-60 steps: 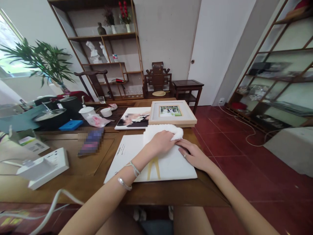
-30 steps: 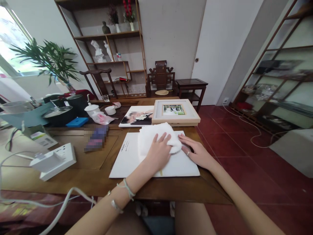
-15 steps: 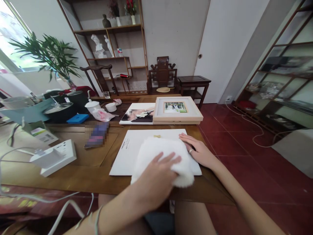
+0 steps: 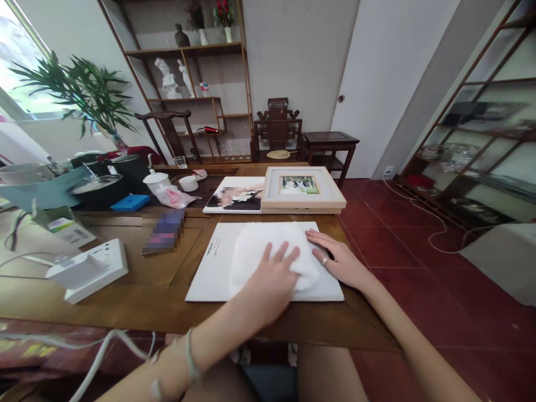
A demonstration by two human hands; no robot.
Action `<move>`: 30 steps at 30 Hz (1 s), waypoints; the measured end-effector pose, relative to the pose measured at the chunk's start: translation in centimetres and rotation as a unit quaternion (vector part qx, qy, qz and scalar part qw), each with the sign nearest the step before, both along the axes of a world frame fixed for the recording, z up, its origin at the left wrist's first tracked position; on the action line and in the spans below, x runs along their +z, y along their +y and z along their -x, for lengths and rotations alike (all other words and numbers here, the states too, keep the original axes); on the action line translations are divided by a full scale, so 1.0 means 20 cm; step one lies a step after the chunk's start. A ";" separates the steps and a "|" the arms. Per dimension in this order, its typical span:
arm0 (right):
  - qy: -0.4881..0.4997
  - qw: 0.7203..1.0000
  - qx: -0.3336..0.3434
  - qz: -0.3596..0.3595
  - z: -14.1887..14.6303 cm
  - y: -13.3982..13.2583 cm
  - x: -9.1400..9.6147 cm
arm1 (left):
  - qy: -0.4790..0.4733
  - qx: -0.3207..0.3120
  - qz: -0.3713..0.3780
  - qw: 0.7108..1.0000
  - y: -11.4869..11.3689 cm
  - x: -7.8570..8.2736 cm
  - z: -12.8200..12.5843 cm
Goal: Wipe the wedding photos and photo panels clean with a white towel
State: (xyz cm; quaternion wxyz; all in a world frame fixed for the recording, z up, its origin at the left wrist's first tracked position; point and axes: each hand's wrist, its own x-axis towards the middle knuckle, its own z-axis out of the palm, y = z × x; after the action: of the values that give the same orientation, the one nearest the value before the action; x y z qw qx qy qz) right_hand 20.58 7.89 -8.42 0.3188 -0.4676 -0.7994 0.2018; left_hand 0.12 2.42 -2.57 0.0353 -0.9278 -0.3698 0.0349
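A flat white panel [image 4: 205,279] with small dark print near its left side lies on the brown wooden table. On top of it is a fluffy white cloth [image 4: 251,245], spread over much of its middle and right. My left hand [image 4: 274,282] grips the cloth from above, its fingers spaced and pressed into the pile. My right hand [image 4: 341,262], with a ring on one finger, lies open on the panel's right edge, beside the cloth. Whatever is under the cloth is hidden.
Beyond the panel lie a light wooden picture frame [image 4: 271,196] and a photo print [image 4: 234,198]. To the left are a white power strip [image 4: 98,271], a blurred purple item [image 4: 163,231], a blue box [image 4: 130,202] and a white teapot [image 4: 157,181]. Red floor tiles border the table's right side.
My left hand has pushed the cloth forward, away from me, so it now covers the small tan piece near the panel's far edge. My right hand stays at the panel's right edge.
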 end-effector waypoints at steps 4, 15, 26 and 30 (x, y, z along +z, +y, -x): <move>0.002 1.000 0.010 -0.005 0.00 0.00 0.00 | -0.039 -0.067 0.000 0.997 -0.26 -0.02 0.03; 0.020 1.000 0.007 0.006 -0.01 0.00 -0.01 | -0.046 -0.002 0.024 0.999 0.20 0.02 0.09; 0.018 1.000 0.003 0.015 -0.01 0.00 -0.01 | -0.062 0.034 0.002 0.997 0.19 -0.04 0.14; 0.007 1.000 0.001 0.015 -0.01 0.00 -0.01 | -0.081 -0.011 -0.021 0.996 -0.09 -0.09 0.14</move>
State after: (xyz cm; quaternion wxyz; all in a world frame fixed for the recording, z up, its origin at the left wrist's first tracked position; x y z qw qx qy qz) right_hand 20.74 7.86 -8.64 0.3175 -0.4704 -0.7941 0.2176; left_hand -2.63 0.68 -4.41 0.0253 -0.9305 -0.3622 -0.0490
